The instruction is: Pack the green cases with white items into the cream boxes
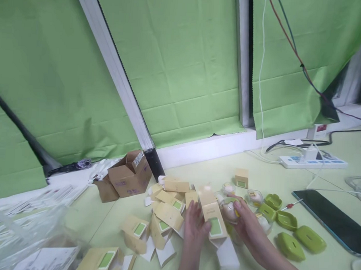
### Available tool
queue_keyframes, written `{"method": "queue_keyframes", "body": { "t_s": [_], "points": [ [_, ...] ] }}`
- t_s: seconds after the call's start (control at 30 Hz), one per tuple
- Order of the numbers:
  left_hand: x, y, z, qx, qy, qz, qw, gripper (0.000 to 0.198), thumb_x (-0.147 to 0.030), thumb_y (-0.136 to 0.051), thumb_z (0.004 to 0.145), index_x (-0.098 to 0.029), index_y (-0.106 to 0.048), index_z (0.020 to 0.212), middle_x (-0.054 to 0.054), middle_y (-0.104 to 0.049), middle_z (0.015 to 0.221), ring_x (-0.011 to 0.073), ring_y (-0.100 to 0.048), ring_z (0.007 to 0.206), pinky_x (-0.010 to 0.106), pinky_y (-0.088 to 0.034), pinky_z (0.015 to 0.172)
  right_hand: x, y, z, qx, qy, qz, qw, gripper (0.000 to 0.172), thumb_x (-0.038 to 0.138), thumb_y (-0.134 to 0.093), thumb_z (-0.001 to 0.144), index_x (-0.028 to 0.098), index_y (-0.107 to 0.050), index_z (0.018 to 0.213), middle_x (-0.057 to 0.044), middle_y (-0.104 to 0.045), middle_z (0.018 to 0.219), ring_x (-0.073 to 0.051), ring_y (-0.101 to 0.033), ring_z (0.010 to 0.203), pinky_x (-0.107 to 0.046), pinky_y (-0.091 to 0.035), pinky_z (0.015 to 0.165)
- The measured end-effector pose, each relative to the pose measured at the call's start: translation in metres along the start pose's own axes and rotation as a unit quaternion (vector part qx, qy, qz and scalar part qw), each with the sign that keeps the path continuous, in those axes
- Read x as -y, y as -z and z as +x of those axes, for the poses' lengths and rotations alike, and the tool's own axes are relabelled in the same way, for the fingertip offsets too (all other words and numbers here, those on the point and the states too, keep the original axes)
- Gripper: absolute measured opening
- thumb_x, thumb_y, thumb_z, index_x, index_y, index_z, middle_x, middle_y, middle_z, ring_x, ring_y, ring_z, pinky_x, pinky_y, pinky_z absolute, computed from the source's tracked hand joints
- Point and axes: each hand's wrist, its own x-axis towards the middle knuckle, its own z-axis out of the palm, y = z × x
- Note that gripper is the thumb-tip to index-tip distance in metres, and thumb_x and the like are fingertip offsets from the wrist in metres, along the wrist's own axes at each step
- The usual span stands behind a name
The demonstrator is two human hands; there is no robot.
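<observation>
Near the middle, my left hand [192, 226] is at the left side of a small tan cardboard box [214, 215], its thumb against the box edge. This box stands tilted with a green window on its face and a white flap hanging open below. To the right of the box, my right hand [248, 225] closes around a clear round container [229, 210] with something pale inside. Other clear round containers [254, 197] sit just beyond that hand. Several more tan boxes [167, 209], some with open flaps, lie heaped left of my left hand.
Green moulded cases [310, 238] lie right of my right hand, beside a dark tablet-like device [333, 217]. A power strip [314, 162] with cables is farther back. A brown carton [130, 176] stands at back left; clear plastic wrapping [27, 231] is front left.
</observation>
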Motion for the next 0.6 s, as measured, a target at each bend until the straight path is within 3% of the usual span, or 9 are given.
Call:
{"method": "queue_keyframes", "body": {
  "t_s": [0.13,0.27,0.37,0.5,0.6],
  "points": [
    [-0.016,-0.001,-0.012,0.117,0.040,-0.050,0.991,0.066,-0.042,-0.073,0.062,-0.021,-0.049,0.120,0.014,-0.051,0.126,0.0324,-0.051,0.111,0.043,-0.040,0.092,-0.003,0.002,-0.001,-0.017,-0.027,-0.042,0.999,0.050,0.055,-0.063,0.071,0.026,-0.054,0.111,-0.004,-0.064,0.110,-0.026,-0.061,0.099,-0.035,-0.051,0.077],
    [-0.035,-0.003,-0.026,0.216,0.094,-0.027,0.971,0.072,-0.034,-0.076,0.061,-0.023,-0.042,0.124,0.013,-0.049,0.127,0.0298,-0.051,0.109,0.040,-0.042,0.087,0.002,0.009,0.006,-0.094,0.019,-0.115,0.989,0.053,0.053,-0.065,0.070,0.028,-0.050,0.114,-0.003,-0.057,0.119,-0.023,-0.057,0.103,-0.031,-0.049,0.080],
    [-0.036,-0.003,-0.031,0.300,0.128,0.008,0.945,0.074,-0.030,-0.079,0.058,-0.023,-0.040,0.121,0.012,-0.052,0.119,0.0255,-0.054,0.101,0.034,-0.044,0.078,0.007,0.012,0.008,-0.063,-0.001,-0.127,0.990,0.058,0.049,-0.070,0.067,0.029,-0.047,0.116,-0.003,-0.058,0.113,-0.022,-0.061,0.089,-0.031,-0.051,0.071],
    [-0.024,-0.001,-0.033,0.271,0.116,0.007,0.956,0.066,-0.030,-0.079,0.058,-0.026,-0.038,0.110,0.006,-0.056,0.106,0.0172,-0.057,0.086,0.027,-0.042,0.068,0.009,0.014,0.006,0.030,-0.074,-0.205,0.975,0.044,0.048,-0.063,0.072,0.025,-0.052,0.108,0.001,-0.063,0.080,-0.018,-0.061,0.068,-0.029,-0.048,0.059],
    [-0.015,0.003,-0.029,0.219,0.113,-0.013,0.969,0.071,-0.033,-0.079,0.058,-0.026,-0.038,0.115,0.009,-0.056,0.113,0.0165,-0.059,0.083,0.029,-0.043,0.072,0.011,0.015,0.008,0.058,-0.052,-0.279,0.957,0.024,0.040,-0.061,0.069,0.023,-0.058,0.085,0.002,-0.063,0.073,-0.018,-0.059,0.070,-0.027,-0.045,0.059]
  ]
}}
